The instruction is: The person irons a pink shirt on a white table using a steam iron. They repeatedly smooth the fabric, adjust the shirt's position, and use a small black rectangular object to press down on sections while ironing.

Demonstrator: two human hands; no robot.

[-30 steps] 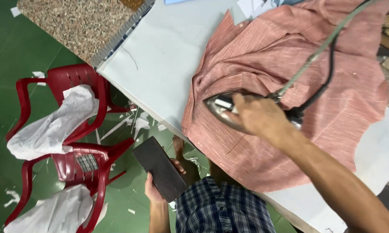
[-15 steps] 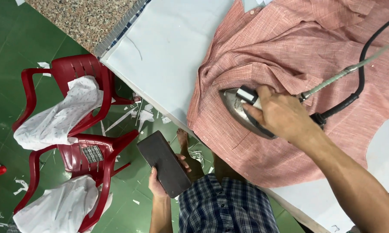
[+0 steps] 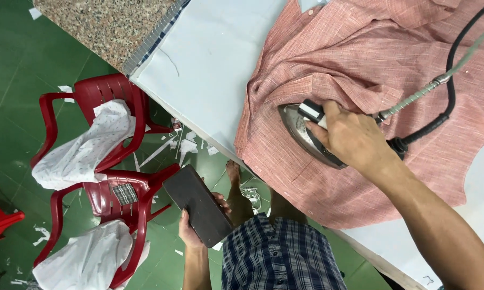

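My right hand [image 3: 354,140] grips the handle of a steel steam iron [image 3: 301,129], which rests flat on a salmon-pink shirt [image 3: 371,70] spread over the white padded table [image 3: 210,70]. A grey hose [image 3: 440,78] and a black cable [image 3: 450,91] run from the iron toward the upper right. My left hand [image 3: 191,232] hangs below the table edge and holds a dark brown rectangular block [image 3: 197,204] at my side.
Two red plastic chairs [image 3: 121,182] stand on the green floor at left, each draped with white cloth [image 3: 86,147]. Paper and fabric scraps litter the floor. A speckled stone counter [image 3: 102,27] borders the table's far left. My bare foot [image 3: 234,174] shows under the table edge.
The iron has slid a little to the right across the shirt. The left hand with the block has stayed at my side. The view has shifted slightly.
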